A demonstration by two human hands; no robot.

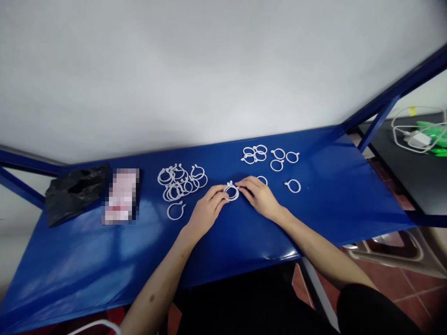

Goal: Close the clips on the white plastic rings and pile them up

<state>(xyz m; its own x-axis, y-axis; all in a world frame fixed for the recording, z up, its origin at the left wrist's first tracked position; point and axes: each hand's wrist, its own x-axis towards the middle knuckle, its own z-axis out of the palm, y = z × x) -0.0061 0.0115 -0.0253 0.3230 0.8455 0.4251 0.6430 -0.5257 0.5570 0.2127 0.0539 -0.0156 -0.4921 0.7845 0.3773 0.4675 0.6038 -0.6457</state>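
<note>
White curtain rings, each with a small eyelet, lie about on the blue table. Over the middle of the table, my left hand (208, 205) pinches the left side of a white curtain ring (231, 199); a second ring seems to overlap it. My right hand (261, 197) is closed at the upper right side of the same ring, fingertips at its edge near the eyelet. Left of my hands lies a tangled pile of curtain rings (190, 187), with a single ring (175, 218) in front. Another ring (262, 177) is partly hidden behind my right hand.
Several rings (277, 170) lie spread at the back right, one (294, 191) nearer. A black plastic bag (70, 197) and a blurred-out flat object (122, 193) lie at the left. Blue frame bars (379, 122) flank the table; a dark surface (394, 163) with a white cable stands right.
</note>
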